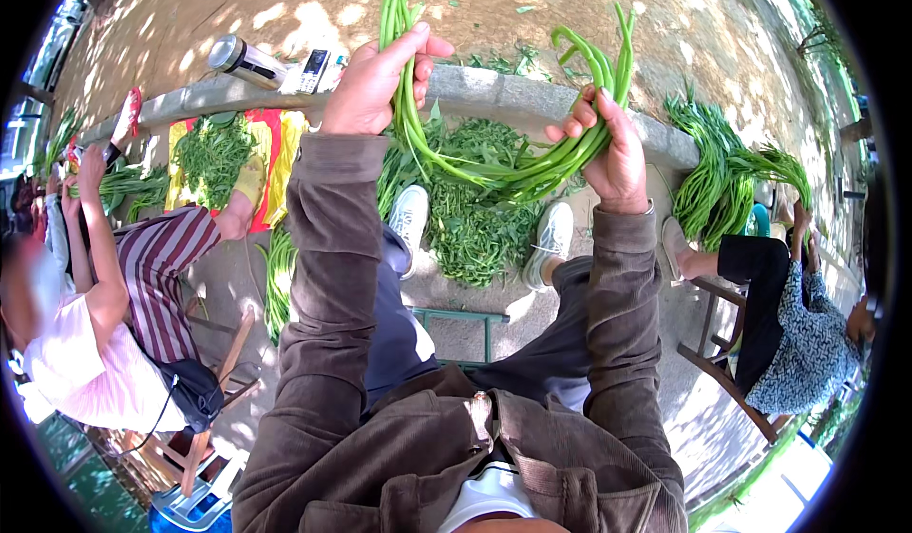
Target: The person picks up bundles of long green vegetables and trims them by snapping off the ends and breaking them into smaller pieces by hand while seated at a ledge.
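Observation:
A bundle of long green stems (499, 177) sags in a U shape between my two raised hands. My left hand (370, 80) grips one end, thumb laid along the stems, whose tips rise past the top of the picture. Around the other end my right hand (613, 141) is closed, with cut or bent ends standing above its fingers. Few leaves show on the bundle. Below it, between my white shoes, spreads a heap of loose green leaves (474, 237), partly hidden by the stems.
A stone kerb (484, 90) runs across ahead, bearing a steel flask (246, 61) and a keypad phone (313, 70). People sit at left and right, handling greens. More stems (279, 276) lie left of my leg; a large bundle (712, 177) drapes over the kerb at right.

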The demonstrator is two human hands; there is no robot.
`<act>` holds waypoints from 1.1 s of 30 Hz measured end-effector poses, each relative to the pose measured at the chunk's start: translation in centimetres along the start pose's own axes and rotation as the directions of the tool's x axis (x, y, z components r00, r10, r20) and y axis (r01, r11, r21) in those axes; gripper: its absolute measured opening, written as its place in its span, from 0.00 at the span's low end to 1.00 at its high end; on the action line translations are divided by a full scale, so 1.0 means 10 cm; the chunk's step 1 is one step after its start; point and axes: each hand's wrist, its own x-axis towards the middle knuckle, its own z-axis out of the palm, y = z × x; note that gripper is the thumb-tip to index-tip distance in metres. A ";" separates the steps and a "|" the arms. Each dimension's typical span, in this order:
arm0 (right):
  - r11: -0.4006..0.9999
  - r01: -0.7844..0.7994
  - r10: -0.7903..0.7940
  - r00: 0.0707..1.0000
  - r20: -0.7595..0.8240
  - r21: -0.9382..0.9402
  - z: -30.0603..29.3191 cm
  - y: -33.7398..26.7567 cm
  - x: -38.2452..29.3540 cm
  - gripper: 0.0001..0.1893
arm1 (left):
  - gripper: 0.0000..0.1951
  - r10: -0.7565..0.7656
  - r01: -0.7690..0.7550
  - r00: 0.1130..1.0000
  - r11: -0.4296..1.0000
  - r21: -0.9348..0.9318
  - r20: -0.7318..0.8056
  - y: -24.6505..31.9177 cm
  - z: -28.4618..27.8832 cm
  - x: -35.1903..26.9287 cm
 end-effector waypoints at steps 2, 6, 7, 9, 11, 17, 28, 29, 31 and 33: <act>0.972 0.050 -0.087 0.984 -0.155 -0.229 0.01 -0.07 -0.01 0.09 | 0.18 -0.016 0.016 1.000 1.000 -0.019 0.024 0.00 -0.01 -0.01; 0.597 -0.071 -0.385 0.848 -0.363 -0.799 0.07 -0.09 -0.02 0.08 | 0.17 -0.049 0.051 0.995 0.999 -0.018 0.091 0.00 -0.05 0.01; 0.581 -0.048 -0.407 0.847 -0.341 -0.813 0.06 -0.07 -0.02 0.08 | 0.17 -0.054 0.057 0.993 0.998 -0.024 0.108 0.00 -0.06 0.01; 0.548 -0.003 -0.450 0.842 -0.297 -0.837 0.03 -0.01 -0.02 0.07 | 0.17 -0.062 0.064 0.994 0.998 -0.017 0.095 -0.01 -0.04 0.00; 0.545 -0.087 -0.354 0.878 -0.323 -0.834 0.09 0.03 -0.06 0.09 | 0.17 -0.068 0.068 0.997 0.998 0.010 0.034 -0.04 0.05 0.00; 0.750 -0.067 -0.154 0.950 -0.273 -0.658 0.26 0.27 -0.09 0.14 | 0.17 0.019 -0.033 0.997 0.979 0.202 0.071 -0.26 0.33 0.01; 0.830 -0.073 -0.038 0.982 -0.187 -0.552 0.37 0.45 -0.12 0.26 | 0.20 0.129 -0.152 0.987 0.940 0.305 0.095 -0.47 0.55 0.03; 0.852 -0.087 -0.022 0.979 -0.201 -0.516 0.36 0.42 -0.13 0.25 | 0.20 0.099 -0.122 0.991 0.952 0.279 0.095 -0.45 0.56 0.02; 0.867 -0.113 0.015 0.979 -0.201 -0.485 0.27 0.39 -0.12 0.20 | 0.21 0.064 -0.096 0.986 0.972 0.213 0.152 -0.42 0.52 0.02; 0.889 -0.131 0.055 0.982 -0.182 -0.439 0.22 0.36 -0.12 0.17 | 0.21 0.025 -0.061 0.976 0.985 0.161 0.215 -0.41 0.49 0.01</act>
